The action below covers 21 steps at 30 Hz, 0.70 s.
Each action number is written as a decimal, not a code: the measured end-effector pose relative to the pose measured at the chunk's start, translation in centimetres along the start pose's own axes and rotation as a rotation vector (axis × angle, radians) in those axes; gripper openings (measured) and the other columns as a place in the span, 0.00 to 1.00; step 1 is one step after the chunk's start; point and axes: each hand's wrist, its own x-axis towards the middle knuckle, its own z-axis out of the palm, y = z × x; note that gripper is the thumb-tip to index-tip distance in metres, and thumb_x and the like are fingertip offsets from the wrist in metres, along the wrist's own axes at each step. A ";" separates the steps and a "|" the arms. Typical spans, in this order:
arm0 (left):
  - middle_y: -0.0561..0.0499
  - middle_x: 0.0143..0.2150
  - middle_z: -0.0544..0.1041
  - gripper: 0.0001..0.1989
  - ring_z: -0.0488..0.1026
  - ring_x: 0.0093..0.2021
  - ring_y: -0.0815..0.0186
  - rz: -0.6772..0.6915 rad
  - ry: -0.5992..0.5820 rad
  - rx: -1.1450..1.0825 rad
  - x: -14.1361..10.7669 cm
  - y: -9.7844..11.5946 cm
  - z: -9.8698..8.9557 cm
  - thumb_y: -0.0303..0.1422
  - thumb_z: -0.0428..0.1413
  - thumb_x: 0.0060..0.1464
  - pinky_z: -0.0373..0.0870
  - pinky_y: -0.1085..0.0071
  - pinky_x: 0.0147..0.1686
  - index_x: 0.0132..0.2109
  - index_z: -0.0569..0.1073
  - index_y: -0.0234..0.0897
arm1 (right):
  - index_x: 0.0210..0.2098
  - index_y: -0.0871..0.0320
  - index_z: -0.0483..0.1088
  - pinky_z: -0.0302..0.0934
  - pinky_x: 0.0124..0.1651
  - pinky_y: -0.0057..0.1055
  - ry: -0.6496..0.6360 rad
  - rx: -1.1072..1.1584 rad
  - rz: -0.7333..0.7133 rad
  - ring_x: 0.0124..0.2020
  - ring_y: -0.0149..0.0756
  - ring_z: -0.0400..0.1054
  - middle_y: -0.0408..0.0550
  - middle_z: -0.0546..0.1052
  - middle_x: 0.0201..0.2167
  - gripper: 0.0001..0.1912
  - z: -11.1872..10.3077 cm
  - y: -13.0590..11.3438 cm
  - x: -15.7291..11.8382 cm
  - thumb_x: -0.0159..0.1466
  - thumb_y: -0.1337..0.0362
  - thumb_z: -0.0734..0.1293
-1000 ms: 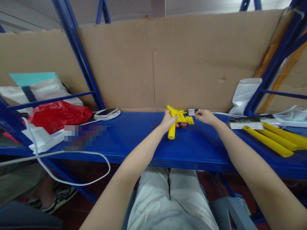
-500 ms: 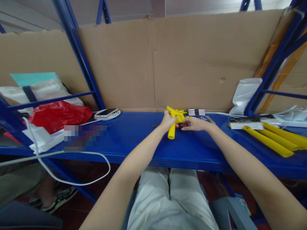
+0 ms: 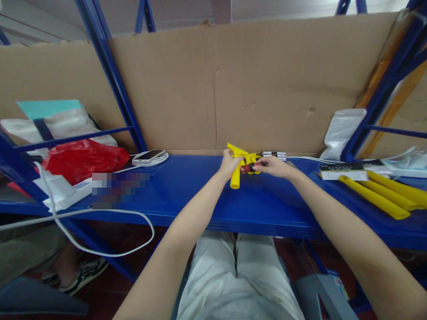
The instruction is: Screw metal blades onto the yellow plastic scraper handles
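Item: my left hand (image 3: 230,163), closed round a yellow T-shaped piece (image 3: 235,180), its tubular end pointing to the front edge of the counter (image 3: 260,204), about midway along.
Item: my right hand (image 3: 271,167), fingers gripping a red-and-black tool handle (image 3: 248,167), just beside the yellow piece; whether the two touch, I cannot tell.
Item: small yellow parts (image 3: 252,158), toward the back edge, partly hidden by the tool handle and my hands.
Item: black-and-white striped objects (image 3: 280,154), at the back edge, behind my right hand.
Item: long yellow handles (image 3: 375,198), toward the right end.
Item: phone (image 3: 151,155) on coiled white cable (image 3: 163,158), back edge, left.
Item: red plastic bag (image 3: 83,161), left end.
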 end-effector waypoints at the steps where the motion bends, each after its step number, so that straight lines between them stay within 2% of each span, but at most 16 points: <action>1: 0.52 0.43 0.75 0.29 0.68 0.19 0.76 0.008 0.007 -0.011 0.3 -0.1 -0.2 0.22 0.61 0.51 0.70 0.76 0.21 0.55 0.56 0.42 | 0.29 0.57 0.72 0.54 0.27 0.29 0.055 0.060 0.022 0.24 0.32 0.62 0.43 0.70 0.21 0.27 -0.2 -0.1 -0.1 0.52 0.37 0.68; 5: 0.53 0.42 0.75 0.28 0.67 0.18 0.75 0.056 0.049 -0.029 1.2 -0.6 -0.8 0.21 0.57 0.53 0.69 0.76 0.21 0.56 0.55 0.43 | 0.31 0.56 0.70 0.50 0.21 0.28 0.253 0.231 0.141 0.17 0.30 0.59 0.39 0.65 0.15 0.27 -0.8 -0.9 -0.3 0.52 0.37 0.71; 7: 0.53 0.42 0.75 0.29 0.66 0.18 0.76 0.053 0.069 -0.019 1.5 -0.9 -1.0 0.21 0.59 0.52 0.69 0.76 0.20 0.55 0.55 0.43 | 0.31 0.55 0.68 0.54 0.20 0.29 0.349 0.325 0.166 0.16 0.31 0.61 0.40 0.66 0.15 0.25 -1.0 -1.4 -0.4 0.53 0.39 0.72; 12: 0.54 0.40 0.74 0.28 0.65 0.17 0.76 0.008 0.048 0.068 1.4 -1.2 -1.1 0.21 0.58 0.52 0.68 0.76 0.18 0.54 0.55 0.43 | 0.31 0.53 0.63 0.68 0.27 0.34 0.614 0.554 0.195 0.22 0.36 0.71 0.43 0.71 0.21 0.20 -1.4 -1.9 0.0 0.56 0.47 0.72; 17: 0.56 0.35 0.72 0.25 0.64 0.15 0.76 0.010 -0.011 0.109 1.1 -1.1 -0.8 0.19 0.56 0.54 0.65 0.76 0.15 0.53 0.55 0.41 | 0.39 0.53 0.63 0.72 0.30 0.37 0.832 0.610 0.202 0.29 0.40 0.76 0.45 0.74 0.27 0.17 -2.5 -0.6 0.3 0.62 0.48 0.67; 21: 0.56 0.35 0.72 0.25 0.65 0.15 0.75 0.003 -0.023 0.162 0.8 -1.1 -0.6 0.18 0.55 0.54 0.67 0.76 0.17 0.53 0.55 0.41 | 0.37 0.53 0.61 0.73 0.29 0.36 0.983 0.634 0.150 0.29 0.39 0.76 0.43 0.73 0.27 0.18 -3.0 0.8 0.7 0.61 0.47 0.68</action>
